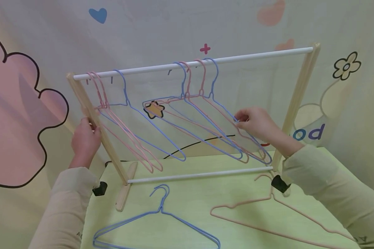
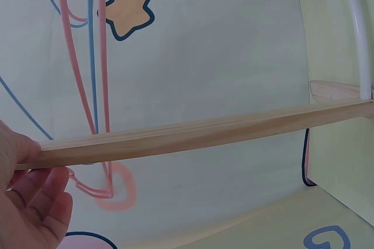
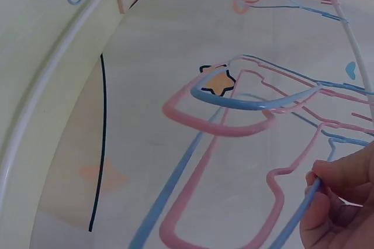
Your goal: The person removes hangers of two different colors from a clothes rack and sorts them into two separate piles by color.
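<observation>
A wooden rack with a white top rail (image 1: 252,56) stands in front of me. My left hand (image 1: 86,140) grips its left wooden post (image 1: 112,152), thumb on one side and fingers on the other in the left wrist view. My right hand (image 1: 257,122) pinches the sloping shoulder of the rightmost blue hanger (image 1: 217,71) between thumb and fingers; its hook sits over the rail. Close beside it hang pink hangers (image 1: 204,74) and another blue hanger (image 1: 184,77). Towards the left post are two pink hangers (image 1: 137,141) and a blue hanger (image 1: 124,83).
On the pale green table (image 1: 199,200), two blue hangers (image 1: 162,207) lie stacked at front left, and a pink hanger (image 1: 271,188) lies at front right. A white lower bar (image 1: 199,175) joins the posts. Behind hangs a printed cloth (image 1: 162,31).
</observation>
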Demonstrator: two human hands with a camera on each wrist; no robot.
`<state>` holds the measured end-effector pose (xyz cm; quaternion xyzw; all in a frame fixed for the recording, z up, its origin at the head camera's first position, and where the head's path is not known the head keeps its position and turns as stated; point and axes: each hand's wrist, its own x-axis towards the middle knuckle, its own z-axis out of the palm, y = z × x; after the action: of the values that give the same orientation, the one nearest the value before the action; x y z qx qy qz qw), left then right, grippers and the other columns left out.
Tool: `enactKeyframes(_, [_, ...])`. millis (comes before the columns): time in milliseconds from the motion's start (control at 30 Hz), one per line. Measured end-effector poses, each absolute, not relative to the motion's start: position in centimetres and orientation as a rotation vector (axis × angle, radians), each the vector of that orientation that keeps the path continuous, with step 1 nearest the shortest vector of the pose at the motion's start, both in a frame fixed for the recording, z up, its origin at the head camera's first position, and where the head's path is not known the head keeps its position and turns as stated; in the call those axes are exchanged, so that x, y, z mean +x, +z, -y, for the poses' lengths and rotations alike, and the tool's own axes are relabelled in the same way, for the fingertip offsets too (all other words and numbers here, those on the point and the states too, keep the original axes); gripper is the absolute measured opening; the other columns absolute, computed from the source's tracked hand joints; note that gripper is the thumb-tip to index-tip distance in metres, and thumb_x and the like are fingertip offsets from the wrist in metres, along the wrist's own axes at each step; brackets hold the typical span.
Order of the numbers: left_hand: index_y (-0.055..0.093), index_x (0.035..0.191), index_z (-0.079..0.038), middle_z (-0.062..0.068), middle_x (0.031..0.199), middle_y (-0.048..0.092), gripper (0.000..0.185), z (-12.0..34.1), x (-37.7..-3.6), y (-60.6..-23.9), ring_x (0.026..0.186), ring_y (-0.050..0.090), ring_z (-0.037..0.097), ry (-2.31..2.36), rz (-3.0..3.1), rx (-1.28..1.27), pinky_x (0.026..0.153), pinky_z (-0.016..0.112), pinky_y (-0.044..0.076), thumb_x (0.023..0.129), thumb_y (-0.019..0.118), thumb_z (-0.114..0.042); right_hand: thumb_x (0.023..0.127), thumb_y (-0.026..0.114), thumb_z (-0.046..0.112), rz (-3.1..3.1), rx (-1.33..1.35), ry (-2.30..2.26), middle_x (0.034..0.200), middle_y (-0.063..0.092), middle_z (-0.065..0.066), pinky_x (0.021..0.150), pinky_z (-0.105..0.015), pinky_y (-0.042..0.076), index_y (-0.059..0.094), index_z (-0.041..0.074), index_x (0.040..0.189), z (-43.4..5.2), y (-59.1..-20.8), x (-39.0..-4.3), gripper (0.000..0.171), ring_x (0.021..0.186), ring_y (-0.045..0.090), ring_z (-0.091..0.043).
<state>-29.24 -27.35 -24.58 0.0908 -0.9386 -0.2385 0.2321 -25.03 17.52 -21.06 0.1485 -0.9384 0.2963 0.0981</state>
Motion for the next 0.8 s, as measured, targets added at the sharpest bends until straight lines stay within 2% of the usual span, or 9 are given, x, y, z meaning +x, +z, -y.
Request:
enactKeyframes(167, [0.04, 0.116, 0.002, 0.022, 0.108, 0.053, 0.035, 27.4, -29.3, -24.7, 0.09, 0.052, 0.037, -0.665, 2.583, 0.256, 0.065, 0.045, 0.041, 0.091, 0.04, -0.021, 0.084, 0.052, 0.006, 2.786, 0.413, 0.823, 0.094, 0.059, -0.02, 0.077, -0.039, 0.042, 0.056, -0.004, 0.102, -18.1, -20.6, -24.7, 0.021, 0.088, 0.054, -0.03])
enactKeyframes(500, [0.04, 0.114, 0.003, 0.023, 0.107, 0.054, 0.033, 27.4, -29.3, -24.8, 0.089, 0.053, 0.037, -0.653, 2.564, 0.236, 0.064, 0.045, 0.041, 0.091, 0.04, -0.02, 0.084, 0.051, 0.005, 2.693, 0.317, 0.786, 0.092, 0.057, -0.02, 0.068, -0.034, 0.04, 0.054, -0.003, 0.099, -20.7, -19.9, -23.9, 0.018, 0.082, 0.055, -0.031])
enactKeyframes(700, [0.04, 0.113, 0.003, 0.023, 0.106, 0.053, 0.032, 27.4, -29.3, -24.9, 0.087, 0.053, 0.037, -0.647, 2.562, 0.226, 0.063, 0.044, 0.041, 0.091, 0.041, -0.02, 0.084, 0.051, 0.004, 2.651, 0.272, 0.739, 0.09, 0.058, -0.022, 0.068, -0.041, 0.041, 0.054, -0.004, 0.098, -23.3, -20.9, -23.1, 0.017, 0.081, 0.056, -0.034])
enactKeyframes(800, [0.04, 0.112, 0.003, 0.023, 0.106, 0.053, 0.032, 27.4, -29.2, -24.8, 0.086, 0.053, 0.037, -0.645, 2.562, 0.219, 0.062, 0.044, 0.041, 0.091, 0.04, -0.02, 0.083, 0.052, 0.003, 2.628, 0.269, 0.695, 0.087, 0.059, -0.022, 0.063, -0.037, 0.042, 0.055, -0.005, 0.097, -24.5, -21.5, -22.6, 0.016, 0.077, 0.056, -0.033])
